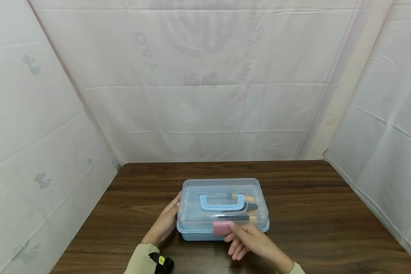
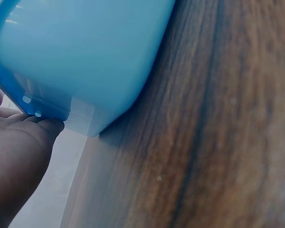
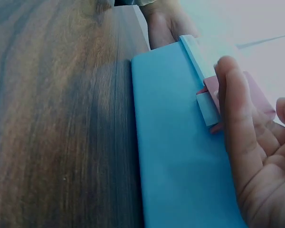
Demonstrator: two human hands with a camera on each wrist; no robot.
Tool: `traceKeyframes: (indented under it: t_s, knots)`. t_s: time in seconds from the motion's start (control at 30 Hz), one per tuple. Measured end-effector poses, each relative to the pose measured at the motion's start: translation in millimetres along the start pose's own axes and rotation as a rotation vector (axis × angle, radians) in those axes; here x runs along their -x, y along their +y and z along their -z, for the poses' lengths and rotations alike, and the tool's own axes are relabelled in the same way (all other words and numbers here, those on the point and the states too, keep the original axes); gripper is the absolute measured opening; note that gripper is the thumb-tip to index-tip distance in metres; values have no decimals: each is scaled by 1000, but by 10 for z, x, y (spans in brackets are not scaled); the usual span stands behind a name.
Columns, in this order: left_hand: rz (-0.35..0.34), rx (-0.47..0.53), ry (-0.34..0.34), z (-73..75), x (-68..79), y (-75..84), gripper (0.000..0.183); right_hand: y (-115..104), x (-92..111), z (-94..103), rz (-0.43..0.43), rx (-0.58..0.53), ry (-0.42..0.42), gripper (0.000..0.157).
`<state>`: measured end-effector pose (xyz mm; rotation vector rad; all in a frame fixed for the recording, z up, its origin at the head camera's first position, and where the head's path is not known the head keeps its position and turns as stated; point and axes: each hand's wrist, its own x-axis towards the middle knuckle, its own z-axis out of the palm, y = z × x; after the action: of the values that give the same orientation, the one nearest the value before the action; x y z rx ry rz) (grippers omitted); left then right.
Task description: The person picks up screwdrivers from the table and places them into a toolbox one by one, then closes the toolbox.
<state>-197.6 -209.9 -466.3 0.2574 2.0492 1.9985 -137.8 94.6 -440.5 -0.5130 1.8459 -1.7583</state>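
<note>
A light blue plastic toolbox (image 1: 191, 236) with a translucent lid (image 1: 205, 187) and a blue carrying handle (image 1: 222, 207) sits on the table. Against its left side, my left hand (image 1: 166, 220) holds the box, fingers by the rim in the left wrist view. My right hand (image 1: 251, 241) is at the front, thumb and index finger at the right end of the pink latch (image 1: 221, 228). In the right wrist view the latch (image 3: 261, 97) stands out from the box front, partly hidden by the index finger. The lid lies down on the box.
Several tools with dark and orange-yellow handles (image 1: 250, 207) show dimly through the lid. The dark wood table (image 1: 308, 213) extends to both sides. Behind it hangs a pale patterned sheet (image 1: 205, 114), with more sheeting left and right.
</note>
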Motion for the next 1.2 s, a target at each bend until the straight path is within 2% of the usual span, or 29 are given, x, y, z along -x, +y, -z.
traceKeyframes:
  t_s: [0.23,0.8,1.03,1.2]
  knots:
    - [4,-1,7,0,-9,0,74,-33,-6,-21,-17,29,43,67]
    - [3,10,10,14,-20,-11,72,0,-9,-1,-49,-50,-13,67]
    - [13,16,13,14,-10,-20,74,107,14,-47,-96,13,3,62]
    - [9,14,8,12,-8,-25,72,138,16,-53,-105,16,6,65]
